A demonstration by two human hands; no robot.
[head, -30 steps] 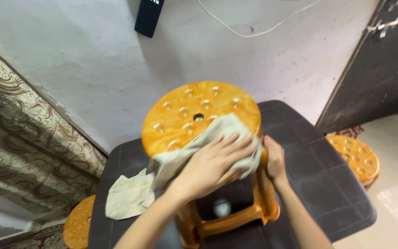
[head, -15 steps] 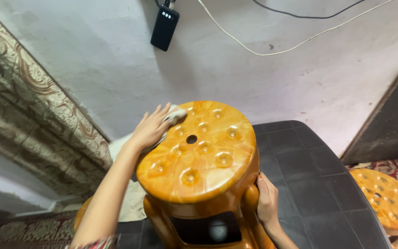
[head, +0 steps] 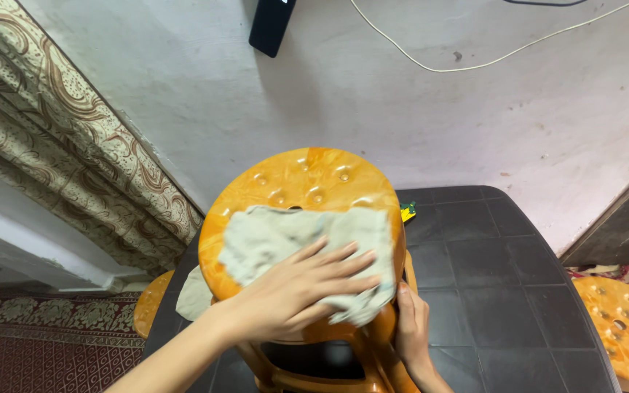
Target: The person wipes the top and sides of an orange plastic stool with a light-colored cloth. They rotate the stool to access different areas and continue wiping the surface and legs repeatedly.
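The left hand (head: 296, 291) is laid flat, fingers spread, on a pale grey cloth (head: 293, 244) that is pressed against the round seat of an orange plastic stool (head: 307, 193); nothing is gripped, the cloth only being held down by the palm. The right hand (head: 410, 331) is closed around the stool's leg just below the seat rim, so the stool is steadied. The step in hand is judged to be the wiping of the seat top; the far half of the seat is not covered by the cloth, so a push across it, with the leg kept firmly held, seems called for. The stool is stood on a dark tiled surface (head: 489, 276). A patterned curtain (head: 74, 145), a white wall (head: 416, 116) with a cable (head: 431, 65), and another orange stool (head: 624, 320) are seen around it.
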